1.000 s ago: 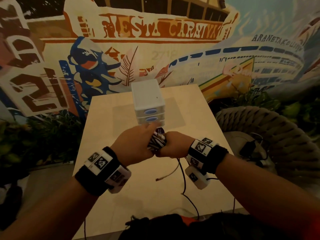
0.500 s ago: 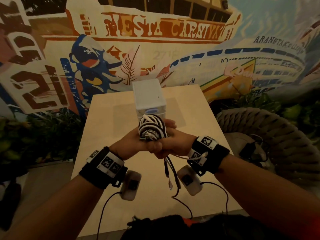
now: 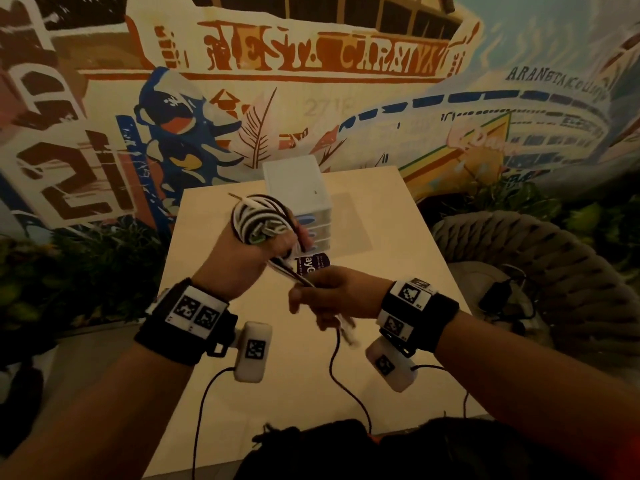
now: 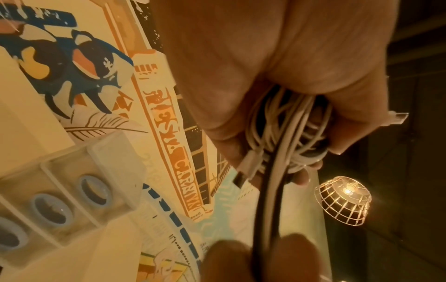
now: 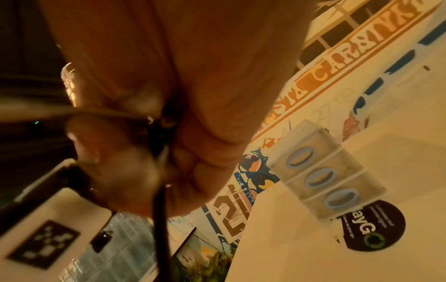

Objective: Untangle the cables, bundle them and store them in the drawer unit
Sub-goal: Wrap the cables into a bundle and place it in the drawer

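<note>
The pale table (image 3: 346, 358) carries the white drawer unit (image 3: 294, 188) at the middle of its far edge, three drawers with blue oval pulls facing the person, all of them closed as far as the views show. A round dark sticker (image 3: 313, 266) lies on the table just in front of the unit.

Above the table's middle, the left hand (image 3: 242, 258) is raised with its fingers curled tight round the bundle (image 3: 258, 220) of black and white cables; the coils bulge out above the fist, and the left wrist view shows loops packed between palm and fingertips, with a plug end sticking out past the thumb side. The right hand (image 3: 332, 296), lower and nearer the near edge, pinches the loose tails (image 3: 294, 273) that run down out of the bundle (a black strand hangs on below it toward the table's near edge).

The cables look light, soft and springy, so the coils would likely spread if the grip eased; the best hold is round the bundle's waist, with the tails kept taut for wrapping.
</note>
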Motion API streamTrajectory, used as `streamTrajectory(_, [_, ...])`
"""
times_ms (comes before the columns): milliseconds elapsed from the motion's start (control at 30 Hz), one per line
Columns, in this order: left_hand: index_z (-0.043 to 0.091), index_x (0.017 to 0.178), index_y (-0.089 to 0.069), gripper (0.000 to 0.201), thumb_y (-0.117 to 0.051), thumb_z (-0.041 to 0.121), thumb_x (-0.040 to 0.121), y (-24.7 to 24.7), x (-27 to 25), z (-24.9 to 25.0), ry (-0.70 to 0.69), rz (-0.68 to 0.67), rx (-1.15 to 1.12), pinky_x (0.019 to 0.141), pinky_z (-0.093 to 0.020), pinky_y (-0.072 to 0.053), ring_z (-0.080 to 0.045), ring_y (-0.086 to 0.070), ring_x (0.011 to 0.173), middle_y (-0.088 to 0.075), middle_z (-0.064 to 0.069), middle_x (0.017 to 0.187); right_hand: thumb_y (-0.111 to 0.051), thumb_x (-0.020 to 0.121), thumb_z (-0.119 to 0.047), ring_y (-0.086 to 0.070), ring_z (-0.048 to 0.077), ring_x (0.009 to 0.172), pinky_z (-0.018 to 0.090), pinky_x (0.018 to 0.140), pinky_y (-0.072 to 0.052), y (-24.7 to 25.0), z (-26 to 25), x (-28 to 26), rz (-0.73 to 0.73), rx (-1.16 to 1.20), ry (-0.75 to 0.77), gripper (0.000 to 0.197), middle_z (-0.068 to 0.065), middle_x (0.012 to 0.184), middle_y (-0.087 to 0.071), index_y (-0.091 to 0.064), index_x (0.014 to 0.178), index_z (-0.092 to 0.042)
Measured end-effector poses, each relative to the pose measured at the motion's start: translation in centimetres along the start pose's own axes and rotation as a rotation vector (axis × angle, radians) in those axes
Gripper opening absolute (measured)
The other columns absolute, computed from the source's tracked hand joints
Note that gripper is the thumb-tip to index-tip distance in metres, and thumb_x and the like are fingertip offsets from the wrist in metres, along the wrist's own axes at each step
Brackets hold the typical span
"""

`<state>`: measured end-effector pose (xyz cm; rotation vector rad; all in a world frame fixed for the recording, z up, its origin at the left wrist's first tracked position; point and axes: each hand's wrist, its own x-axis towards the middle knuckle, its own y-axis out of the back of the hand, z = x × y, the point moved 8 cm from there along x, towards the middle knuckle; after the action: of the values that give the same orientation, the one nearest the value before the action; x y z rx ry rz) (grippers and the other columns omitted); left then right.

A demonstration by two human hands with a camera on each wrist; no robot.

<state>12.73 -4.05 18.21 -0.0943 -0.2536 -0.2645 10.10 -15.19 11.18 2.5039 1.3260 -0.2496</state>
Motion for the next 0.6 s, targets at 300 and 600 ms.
streamTrajectory(300, [0.001, 0.082, -0.063, 0.031, -0.075, 0.028, 0.072, 1.6, -0.2, -0.1, 0.022, -0.054, 0.559, 0.074, -0.045, -0.054, -0.037, -0.060, 0.079, -0.063, -0.012, 0.080, -0.044, 0.107, -0.039, -0.034, 0.013, 0.051, 0.026, 0.049, -0.037, 2.0, 3.0, -0.6, 0.034, 0.060, -0.100, 0.030, -0.005, 0.060, -0.035, -0.055, 0.096, -0.014])
streamTrajectory(600, [0.029, 0.079, -0.059, 0.031, -0.086, 0.029, 0.063, 0.9, -0.2, -1.6, 0.164, -0.292, 1.047, 0.064, -0.022, -0.044, -0.009, -0.059, 0.074, -0.061, 0.005, 0.072, -0.043, 0.108, -0.033, -0.042, 0.014, 0.052, 0.028, 0.053, -0.042, 2.1, 4.2, 0.1, 0.047, -0.035, -0.200, 0.029, -0.004, 0.061, -0.044, -0.056, 0.092, -0.013])
